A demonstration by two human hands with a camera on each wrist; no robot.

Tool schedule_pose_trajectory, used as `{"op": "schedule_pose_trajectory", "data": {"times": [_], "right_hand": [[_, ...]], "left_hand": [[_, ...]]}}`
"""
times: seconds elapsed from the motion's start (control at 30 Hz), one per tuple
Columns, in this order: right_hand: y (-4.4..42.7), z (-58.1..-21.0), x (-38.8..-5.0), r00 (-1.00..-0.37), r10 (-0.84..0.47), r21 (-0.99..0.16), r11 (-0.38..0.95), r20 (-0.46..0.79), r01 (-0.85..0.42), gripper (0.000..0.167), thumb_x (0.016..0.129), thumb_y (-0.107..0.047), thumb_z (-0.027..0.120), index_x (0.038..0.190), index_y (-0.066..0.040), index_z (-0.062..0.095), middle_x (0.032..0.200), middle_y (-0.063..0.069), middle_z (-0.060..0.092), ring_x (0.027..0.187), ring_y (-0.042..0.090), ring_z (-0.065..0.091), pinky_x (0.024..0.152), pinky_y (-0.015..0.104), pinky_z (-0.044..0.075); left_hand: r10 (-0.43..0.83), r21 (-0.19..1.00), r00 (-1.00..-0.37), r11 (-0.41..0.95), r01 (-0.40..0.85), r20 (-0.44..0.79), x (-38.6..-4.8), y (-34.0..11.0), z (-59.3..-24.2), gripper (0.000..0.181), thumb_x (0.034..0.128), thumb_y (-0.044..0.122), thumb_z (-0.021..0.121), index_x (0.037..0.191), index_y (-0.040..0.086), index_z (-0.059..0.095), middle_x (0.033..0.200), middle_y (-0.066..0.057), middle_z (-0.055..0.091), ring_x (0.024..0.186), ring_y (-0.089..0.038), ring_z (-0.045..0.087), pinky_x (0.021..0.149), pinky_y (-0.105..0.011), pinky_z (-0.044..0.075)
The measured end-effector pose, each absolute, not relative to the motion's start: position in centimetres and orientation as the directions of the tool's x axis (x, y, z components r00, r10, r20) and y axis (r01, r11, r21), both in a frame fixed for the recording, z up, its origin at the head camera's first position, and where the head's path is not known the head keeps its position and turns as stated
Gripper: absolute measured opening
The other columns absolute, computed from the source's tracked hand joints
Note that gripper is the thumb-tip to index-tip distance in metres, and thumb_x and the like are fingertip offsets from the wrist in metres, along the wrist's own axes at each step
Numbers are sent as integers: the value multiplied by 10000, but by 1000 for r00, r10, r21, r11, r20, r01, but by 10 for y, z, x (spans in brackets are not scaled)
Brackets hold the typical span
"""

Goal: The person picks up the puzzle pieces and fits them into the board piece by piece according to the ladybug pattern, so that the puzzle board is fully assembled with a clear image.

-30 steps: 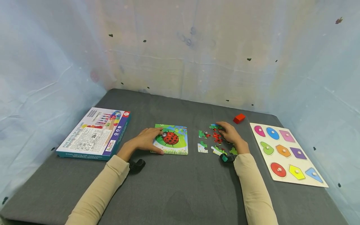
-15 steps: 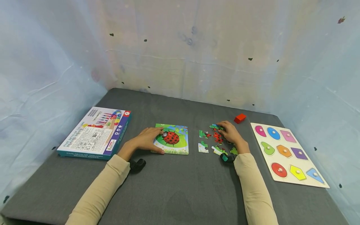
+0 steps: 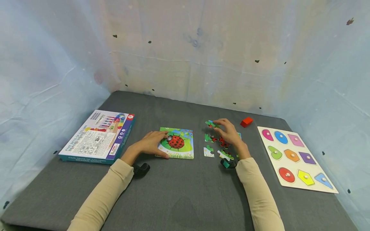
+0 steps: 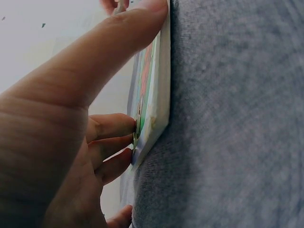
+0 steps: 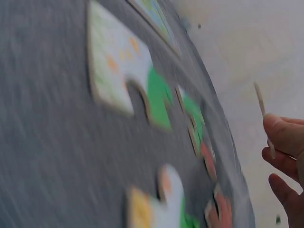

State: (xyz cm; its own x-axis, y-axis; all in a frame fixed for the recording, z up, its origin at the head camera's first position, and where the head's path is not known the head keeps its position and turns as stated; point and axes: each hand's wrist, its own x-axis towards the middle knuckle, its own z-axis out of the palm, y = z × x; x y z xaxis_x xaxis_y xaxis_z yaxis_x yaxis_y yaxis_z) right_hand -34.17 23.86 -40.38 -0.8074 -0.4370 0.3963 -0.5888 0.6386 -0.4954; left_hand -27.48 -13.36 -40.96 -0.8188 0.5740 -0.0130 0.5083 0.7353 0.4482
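My left hand point(image 3: 149, 143) holds the left side of a ladybug puzzle board point(image 3: 186, 146) lying flat. In the left wrist view its thumb point(image 4: 114, 40) is on one edge and other fingers touch the far side. My right hand point(image 3: 230, 132) pinches a green, blue and red puzzle piece point(image 3: 211, 124) between thumb and finger. The right wrist view shows that piece point(image 5: 260, 99) edge-on, raised off the table. Below it lie loose pieces: a white-and-green corner piece point(image 3: 208, 151), a green one with the ladybug's head point(image 3: 209, 138), and several partly hidden by the hand.
A boxed toy set point(image 3: 95, 138) lies at the left. To the right is a cream shape board point(image 3: 293, 154) with knobbed coloured shapes. A red block point(image 3: 246, 122) sits behind the right hand. Plastic sheeting point(image 3: 185, 57) surrounds the grey table point(image 3: 179, 192).
The right hand has lifted the green, blue and red puzzle piece off the table and moved it to the left and away. My left hand has stayed on the puzzle board.
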Motion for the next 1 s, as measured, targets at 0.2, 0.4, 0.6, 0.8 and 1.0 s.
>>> {"op": "schedule_pose_trajectory", "data": {"times": [0.2, 0.4, 0.6, 0.8, 1.0], "right_hand": [[210, -401, -338, -734, -510, -471, 562, 449, -679, 305, 867, -51, 648, 1169, -16, 623, 1168, 168, 536, 1092, 319, 504, 917, 518, 400], [183, -401, -334, -666, -566, -429, 509, 486, -746, 294, 851, -24, 656, 1144, -9, 630, 1155, 178, 542, 1077, 318, 506, 883, 508, 421], [157, -407, -332, -629, -596, -399, 487, 499, -777, 287, 847, -51, 670, 1133, -33, 646, 1138, 160, 559, 1064, 291, 519, 871, 461, 438], [132, -414, -330, -589, -641, -385, 446, 493, -808, 257, 868, -83, 653, 1121, -40, 653, 1130, 150, 559, 1048, 270, 526, 851, 432, 452], [114, -417, -327, -606, -656, -414, 447, 450, -793, 228, 877, -92, 645, 1102, -58, 665, 1132, 142, 553, 1042, 253, 522, 838, 413, 453]], "left_hand": [[571, 436, -821, 742, 509, -13, -275, -133, -410, 952, 683, 619, 712, 1384, 43, 425, 1492, -125, 302, 1362, -334, 246, 1088, -569, 114], [569, 429, -822, 746, 510, -11, -275, -133, -410, 961, 680, 627, 710, 1389, 48, 419, 1495, -122, 298, 1365, -328, 243, 1092, -562, 110], [567, 426, -824, 749, 508, -13, -276, -134, -411, 960, 679, 623, 712, 1391, 51, 415, 1494, -121, 298, 1364, -330, 244, 1089, -571, 108], [567, 432, -824, 744, 510, -2, -277, -134, -412, 927, 678, 626, 711, 1359, 55, 448, 1485, -121, 315, 1355, -325, 260, 1085, -571, 121], [567, 431, -824, 741, 515, 8, -276, -133, -412, 925, 681, 629, 707, 1353, 48, 452, 1480, -123, 323, 1345, -327, 277, 1081, -568, 143]]}}
